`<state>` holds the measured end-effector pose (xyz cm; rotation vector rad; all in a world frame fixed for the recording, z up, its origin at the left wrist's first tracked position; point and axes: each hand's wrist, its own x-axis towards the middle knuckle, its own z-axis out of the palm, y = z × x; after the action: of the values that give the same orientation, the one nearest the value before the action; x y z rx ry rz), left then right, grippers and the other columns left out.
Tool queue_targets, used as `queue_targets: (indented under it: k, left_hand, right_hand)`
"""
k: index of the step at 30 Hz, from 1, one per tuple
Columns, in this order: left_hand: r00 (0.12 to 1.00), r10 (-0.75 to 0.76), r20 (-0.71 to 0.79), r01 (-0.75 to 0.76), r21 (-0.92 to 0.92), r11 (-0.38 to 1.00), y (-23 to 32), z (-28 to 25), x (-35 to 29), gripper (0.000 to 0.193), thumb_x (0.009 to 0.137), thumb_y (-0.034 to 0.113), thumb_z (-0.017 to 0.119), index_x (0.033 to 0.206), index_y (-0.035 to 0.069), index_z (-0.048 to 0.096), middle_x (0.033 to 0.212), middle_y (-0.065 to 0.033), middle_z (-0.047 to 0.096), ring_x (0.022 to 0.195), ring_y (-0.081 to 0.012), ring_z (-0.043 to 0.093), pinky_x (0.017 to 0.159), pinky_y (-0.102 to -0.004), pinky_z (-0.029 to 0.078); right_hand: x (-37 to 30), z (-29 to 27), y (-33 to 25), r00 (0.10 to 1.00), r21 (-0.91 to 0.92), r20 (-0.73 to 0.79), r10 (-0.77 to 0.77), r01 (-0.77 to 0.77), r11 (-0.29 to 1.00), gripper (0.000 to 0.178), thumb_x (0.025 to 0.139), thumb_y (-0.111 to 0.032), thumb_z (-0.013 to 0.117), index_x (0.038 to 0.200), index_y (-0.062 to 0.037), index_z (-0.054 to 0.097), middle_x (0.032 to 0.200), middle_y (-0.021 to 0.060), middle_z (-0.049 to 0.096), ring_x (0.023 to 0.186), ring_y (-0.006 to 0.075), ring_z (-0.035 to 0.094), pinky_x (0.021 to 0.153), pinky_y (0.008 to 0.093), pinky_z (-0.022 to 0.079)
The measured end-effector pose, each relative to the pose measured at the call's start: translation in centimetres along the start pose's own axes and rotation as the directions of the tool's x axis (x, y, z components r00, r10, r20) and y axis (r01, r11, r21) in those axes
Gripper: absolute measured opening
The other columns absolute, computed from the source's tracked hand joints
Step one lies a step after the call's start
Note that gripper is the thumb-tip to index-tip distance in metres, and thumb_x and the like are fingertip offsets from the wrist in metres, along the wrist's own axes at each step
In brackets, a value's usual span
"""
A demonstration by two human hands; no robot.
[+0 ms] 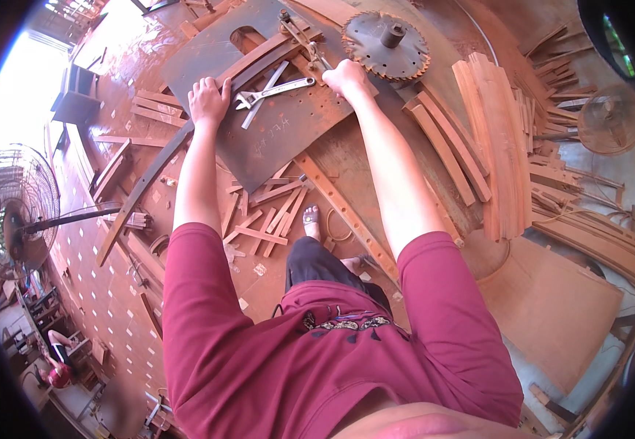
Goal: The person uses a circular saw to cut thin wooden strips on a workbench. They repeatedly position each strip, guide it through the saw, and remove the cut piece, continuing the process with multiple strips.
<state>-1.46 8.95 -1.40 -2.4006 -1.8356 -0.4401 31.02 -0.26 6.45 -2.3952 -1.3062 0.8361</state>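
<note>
My left hand [209, 102] lies over a long curved wooden strip [145, 192], its fingers bent across the strip near the edge of a dark metal plate [281, 143]. A reddish wood piece [262, 55] runs from that hand toward a metal toggle clamp [299, 33] at the plate's far side. The fingers of my right hand [348, 79] are closed around the clamp's handle, partly hiding it. Between my hands, an adjustable wrench [277, 91] rests across a thin metal strip [259, 110] on the plate.
A toothed circular saw blade [387, 45] lies just beyond my right hand. Curved boards [489, 146] are stacked at the right. Wood offcuts [273, 223] litter the floor near my feet. A standing fan [21, 219] is at far left; another person [60, 373] sits at lower left.
</note>
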Motion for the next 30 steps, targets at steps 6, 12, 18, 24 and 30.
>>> queue_targets:
  k: [6, 12, 18, 24, 30]
  left_hand:
    - [1.0, -0.028, -0.001, 0.028, -0.031, 0.999, 0.8, -0.5, -1.2, 0.058, 0.104, 0.057, 0.048, 0.107, 0.002, 0.066, 0.113, -0.0164, 0.069, 0.116, -0.0346, 0.061, 0.101, -0.0475, 0.045]
    - [1.0, -0.022, -0.004, 0.022, -0.063, 0.998, 4.7, -1.7, -7.1, 0.057, 0.104, 0.056, 0.048, 0.105, 0.002, 0.066, 0.112, -0.0162, 0.069, 0.114, -0.0348, 0.061, 0.1, -0.0479, 0.045]
    - [1.0, -0.029, 0.002, 0.029, -0.065, 0.997, 10.6, -4.1, -16.0, 0.057, 0.103, 0.057, 0.05, 0.105, 0.001, 0.064, 0.11, -0.0161, 0.067, 0.113, -0.0348, 0.06, 0.1, -0.048, 0.044]
    - [0.999, -0.039, 0.027, 0.042, -0.104, 0.994, 17.1, -7.0, -25.2, 0.057, 0.102, 0.057, 0.052, 0.103, 0.001, 0.064, 0.109, -0.0162, 0.066, 0.113, -0.0351, 0.059, 0.099, -0.048, 0.044]
    - [1.0, -0.018, 0.005, 0.019, -0.154, 0.988, 21.9, -9.0, -33.0, 0.053, 0.101, 0.055, 0.056, 0.101, 0.002, 0.064, 0.108, -0.0154, 0.066, 0.111, -0.0358, 0.059, 0.096, -0.0482, 0.044]
  right_hand:
    - [-2.7, -1.0, 0.3, 1.0, -0.011, -0.002, 0.01, -0.01, 1.0, 0.043, 0.08, -0.03, 0.066, 0.111, -0.0028, 0.078, 0.117, 0.0228, 0.074, 0.113, 0.0358, 0.072, 0.099, 0.0436, 0.057]
    - [-8.8, -2.7, 4.3, 0.996, -0.032, -0.05, 0.067, -0.069, 0.997, 0.042, 0.082, -0.029, 0.066, 0.113, -0.0035, 0.078, 0.117, 0.022, 0.075, 0.112, 0.0354, 0.072, 0.098, 0.0436, 0.058]
    - [-16.1, -4.6, 11.5, 0.995, -0.034, -0.055, 0.086, -0.088, 0.996, 0.041, 0.078, -0.026, 0.067, 0.11, -0.0024, 0.078, 0.114, 0.0221, 0.075, 0.111, 0.0372, 0.072, 0.098, 0.0429, 0.058]
    - [-22.8, -6.4, 20.4, 0.994, -0.019, -0.024, 0.107, -0.107, 0.994, 0.042, 0.076, -0.024, 0.066, 0.108, 0.0013, 0.077, 0.115, 0.0263, 0.074, 0.111, 0.0395, 0.072, 0.098, 0.0445, 0.057]
    - [-28.4, -7.9, 28.1, 0.995, -0.077, -0.029, 0.091, -0.093, 0.993, 0.039, 0.077, -0.028, 0.066, 0.103, -0.0007, 0.079, 0.112, 0.0263, 0.074, 0.11, 0.0397, 0.072, 0.096, 0.0463, 0.058]
